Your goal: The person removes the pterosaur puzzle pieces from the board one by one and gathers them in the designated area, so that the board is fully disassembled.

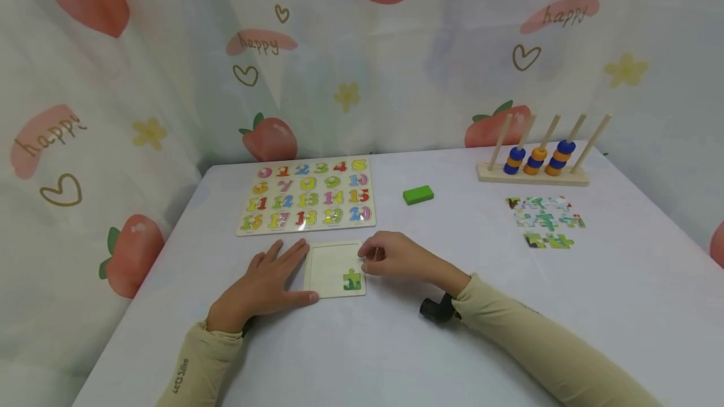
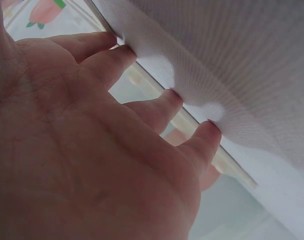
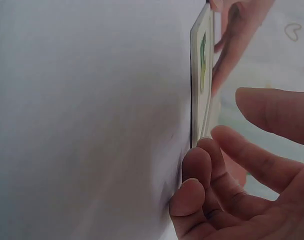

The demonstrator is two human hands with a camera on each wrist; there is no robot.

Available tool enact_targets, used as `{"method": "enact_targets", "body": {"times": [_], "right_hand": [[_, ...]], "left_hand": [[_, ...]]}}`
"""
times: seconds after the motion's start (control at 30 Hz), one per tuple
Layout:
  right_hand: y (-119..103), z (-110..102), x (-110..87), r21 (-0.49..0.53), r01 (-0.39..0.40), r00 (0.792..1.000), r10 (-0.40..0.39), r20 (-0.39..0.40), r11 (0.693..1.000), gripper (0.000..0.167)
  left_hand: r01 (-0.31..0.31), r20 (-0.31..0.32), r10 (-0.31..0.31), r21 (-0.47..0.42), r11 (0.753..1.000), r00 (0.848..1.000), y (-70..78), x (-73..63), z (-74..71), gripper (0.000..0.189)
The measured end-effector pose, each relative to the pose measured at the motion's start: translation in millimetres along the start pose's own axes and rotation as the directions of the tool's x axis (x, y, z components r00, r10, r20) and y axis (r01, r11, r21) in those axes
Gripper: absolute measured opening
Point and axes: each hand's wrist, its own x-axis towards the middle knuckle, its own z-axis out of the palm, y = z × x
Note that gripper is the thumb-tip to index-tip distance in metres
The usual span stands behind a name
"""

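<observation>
A small pale puzzle tray (image 1: 330,262) lies flat on the table, with one green jigsaw piece (image 1: 352,280) in its near right corner. My left hand (image 1: 266,284) is spread at the tray's left side, its thumb at the near edge and fingertips at the far left corner. At the right rim is my right hand (image 1: 398,257), with bent fingers touching near the edge. Its thumb (image 3: 272,112) stands apart from the index finger, and nothing shows between them. Farther right lie several loose jigsaw pieces (image 1: 545,222), grouped on the table.
Behind the tray lies a number board (image 1: 305,196) with coloured numerals. A green block (image 1: 418,195) sits right of it. At the back right stands a wooden peg abacus (image 1: 534,174) with blue and orange beads. A printed curtain (image 1: 362,80) hangs behind the white table (image 1: 367,357).
</observation>
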Motion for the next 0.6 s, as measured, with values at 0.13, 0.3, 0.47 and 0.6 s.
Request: {"method": "enact_targets", "body": {"times": [0.13, 0.3, 0.47, 0.6], "right_hand": [[-7.9, 5.7, 5.5, -0.006, 0.009, 0.998, -0.009, 0.058, 1.000, 0.020], [-11.8, 13.1, 11.8, -0.065, -0.008, 0.997, 0.013, 0.078, 0.998, 0.014], [-16.0, 18.8, 12.9, -0.100, -0.028, 0.997, 0.035, 0.071, 0.995, 0.010], [-19.6, 21.0, 11.5, -0.102, -0.023, 0.998, 0.030, 0.063, 0.995, 0.010]], "left_hand": [[-0.003, -0.005, 0.003, 0.002, 1.000, 1.000, -1.4, 0.5, 1.0, 0.106], [-0.005, 0.002, 0.005, -0.019, 1.000, 1.000, 0.9, 0.2, -0.1, 0.105], [0.001, 0.002, -0.001, -0.016, 1.000, 1.000, 2.0, -0.8, -1.0, 0.105], [0.005, -0.002, -0.005, -0.012, 1.000, 1.000, 1.4, -1.5, -0.7, 0.105]]}}
